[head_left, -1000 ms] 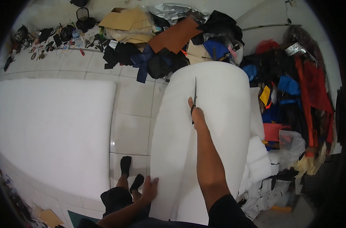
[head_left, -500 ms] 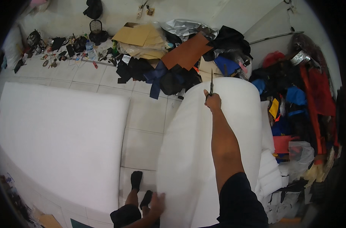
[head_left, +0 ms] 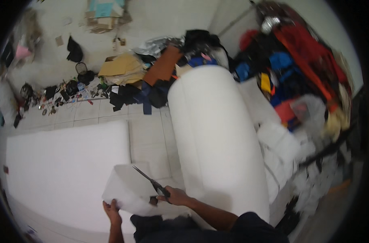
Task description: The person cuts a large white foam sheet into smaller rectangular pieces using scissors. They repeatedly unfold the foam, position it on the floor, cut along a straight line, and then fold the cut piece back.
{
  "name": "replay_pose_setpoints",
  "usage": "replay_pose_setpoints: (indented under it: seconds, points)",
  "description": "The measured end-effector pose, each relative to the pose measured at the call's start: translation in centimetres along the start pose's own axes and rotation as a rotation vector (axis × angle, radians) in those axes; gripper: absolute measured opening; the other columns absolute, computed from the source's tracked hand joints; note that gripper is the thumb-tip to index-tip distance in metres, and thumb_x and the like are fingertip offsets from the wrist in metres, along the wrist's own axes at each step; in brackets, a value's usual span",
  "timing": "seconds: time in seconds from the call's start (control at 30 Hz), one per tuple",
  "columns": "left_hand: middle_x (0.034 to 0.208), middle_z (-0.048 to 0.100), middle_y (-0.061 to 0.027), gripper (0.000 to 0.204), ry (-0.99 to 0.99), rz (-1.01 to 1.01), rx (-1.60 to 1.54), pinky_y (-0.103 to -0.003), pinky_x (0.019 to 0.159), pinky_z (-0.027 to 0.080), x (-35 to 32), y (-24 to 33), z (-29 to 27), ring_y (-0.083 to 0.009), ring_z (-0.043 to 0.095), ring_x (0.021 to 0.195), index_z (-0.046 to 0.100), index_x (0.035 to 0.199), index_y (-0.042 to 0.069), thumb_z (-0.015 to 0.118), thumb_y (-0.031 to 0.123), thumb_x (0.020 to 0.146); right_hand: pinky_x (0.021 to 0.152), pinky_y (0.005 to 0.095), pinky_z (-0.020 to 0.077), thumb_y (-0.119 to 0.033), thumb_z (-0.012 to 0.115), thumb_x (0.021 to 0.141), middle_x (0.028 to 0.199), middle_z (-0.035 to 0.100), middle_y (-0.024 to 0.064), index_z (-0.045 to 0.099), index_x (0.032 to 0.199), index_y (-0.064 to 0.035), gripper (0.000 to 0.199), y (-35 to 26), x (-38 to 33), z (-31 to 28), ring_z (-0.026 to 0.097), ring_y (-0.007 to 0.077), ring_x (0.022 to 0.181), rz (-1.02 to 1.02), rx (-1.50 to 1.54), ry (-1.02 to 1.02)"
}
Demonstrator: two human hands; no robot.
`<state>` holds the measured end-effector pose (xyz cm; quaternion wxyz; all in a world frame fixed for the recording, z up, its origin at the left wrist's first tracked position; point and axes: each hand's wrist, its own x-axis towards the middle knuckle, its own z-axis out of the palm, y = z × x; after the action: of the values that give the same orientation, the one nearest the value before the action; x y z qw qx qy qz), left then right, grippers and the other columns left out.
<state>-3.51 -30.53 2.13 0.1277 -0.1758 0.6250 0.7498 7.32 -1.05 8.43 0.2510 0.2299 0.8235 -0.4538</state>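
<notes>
My right hand (head_left: 177,196) is closed round the dark handles of a pair of scissors (head_left: 154,184). The blades point up and to the left, past the edge of a white foam sheet piece (head_left: 129,188). That piece hangs in front of me, slightly curved, with its near left corner pinched by my left hand (head_left: 112,211). Just right of my right hand lies a large white foam roll (head_left: 217,133), its far end toward the wall. A wide stack of white sheeting (head_left: 67,166) lies flat on the left.
Pale floor tiles (head_left: 150,143) run between the roll and the stack. Brown sheets (head_left: 164,67), cardboard (head_left: 119,67) and dark scraps (head_left: 123,95) are heaped by the far wall. Colourful fabrics (head_left: 291,77) pile up at the right, with folded white foam (head_left: 277,141) nearer me.
My right hand has drawn the scissors back from the roll's far end toward me. My left hand now holds up a white foam piece. The view has shifted.
</notes>
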Motion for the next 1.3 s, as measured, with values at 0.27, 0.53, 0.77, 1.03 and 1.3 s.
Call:
replay_pose_setpoints:
  seconds: [0.27,0.53,0.77,1.03,1.3]
  points:
    - [0.113,0.06,-0.0186,0.044,-0.566,-0.148,0.421,-0.037,0.093,0.044,-21.7,-7.0,-2.0,-0.0273,0.057,0.103,0.051,0.117,-0.011,0.068,0.013,0.084,0.089,0.0405,0.0458,-0.054,0.079,0.069,0.106,0.062,0.0188,0.05,0.117,-0.0036,0.076,12.0,-18.5,14.7,0.06,0.0334,0.104,-0.094,0.204,0.246]
    - [0.106,0.065,-0.014,0.044,-1.3,-0.186,0.771,-0.036,0.08,0.051,-30.1,-6.4,-4.3,-0.0251,0.063,0.092,0.057,0.119,-0.003,0.068,0.025,0.085,0.08,0.0406,0.0473,-0.053,0.081,0.068,0.1,0.062,0.0161,0.05,0.113,-0.0023,0.075,19.3,-31.7,26.5,0.061,0.0307,0.094,-0.081,0.539,0.691]
    - [0.097,0.066,-0.0173,0.072,-1.423,-0.189,1.838,-0.036,0.068,0.056,-31.4,-6.5,-5.0,-0.0249,0.065,0.083,0.057,0.116,-0.006,0.068,0.055,0.08,0.073,0.0396,0.0462,-0.04,0.075,0.079,0.083,0.058,0.0146,0.049,0.106,-0.0039,0.052,20.2,-40.9,34.5,0.059,0.031,0.079,0.115,0.542,0.749]
    - [0.071,0.064,-0.0088,0.042,-0.815,0.144,1.287,-0.029,0.049,0.049,-19.4,-13.8,-25.9,-0.0158,0.059,0.057,0.06,0.091,-0.003,0.071,0.036,0.082,0.075,0.0495,0.0462,-0.027,0.066,0.081,0.093,0.063,0.0216,0.047,0.112,-0.0072,0.042,23.4,-46.5,53.2,0.061,0.0415,0.091,0.186,0.241,0.698]
    - [0.085,0.065,-0.013,0.028,-0.657,-0.633,1.466,-0.037,0.052,0.049,-25.0,-16.3,-58.6,-0.0208,0.061,0.061,0.059,0.099,-0.001,0.064,0.023,0.085,0.075,0.0516,0.0479,-0.016,0.062,0.076,0.089,0.064,0.0193,0.051,0.109,-0.0077,0.036,22.8,-54.8,61.7,0.063,0.0385,0.088,0.421,0.222,0.652]
